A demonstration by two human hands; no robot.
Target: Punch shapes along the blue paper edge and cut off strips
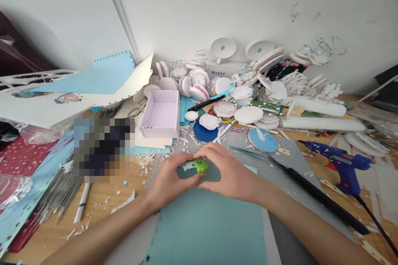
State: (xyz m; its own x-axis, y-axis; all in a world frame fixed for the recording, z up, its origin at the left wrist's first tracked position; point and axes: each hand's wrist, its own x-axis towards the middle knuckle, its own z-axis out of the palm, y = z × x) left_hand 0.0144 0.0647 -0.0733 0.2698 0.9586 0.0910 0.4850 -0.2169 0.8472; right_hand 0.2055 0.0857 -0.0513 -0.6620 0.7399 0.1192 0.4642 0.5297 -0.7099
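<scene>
Pale-blue paper, green punch between left fingers and right fingers

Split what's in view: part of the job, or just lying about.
Apparently in use: small green punch between left hand and right hand; teal sheet below.
Apparently lying about: blue glue gun; lilac box; black-handled tool; black pen.

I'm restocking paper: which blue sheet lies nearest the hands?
The blue-green sheet in the foreground, under the left hand and right hand; others, like the sky-blue sheet at upper left, lie farther off.
</scene>
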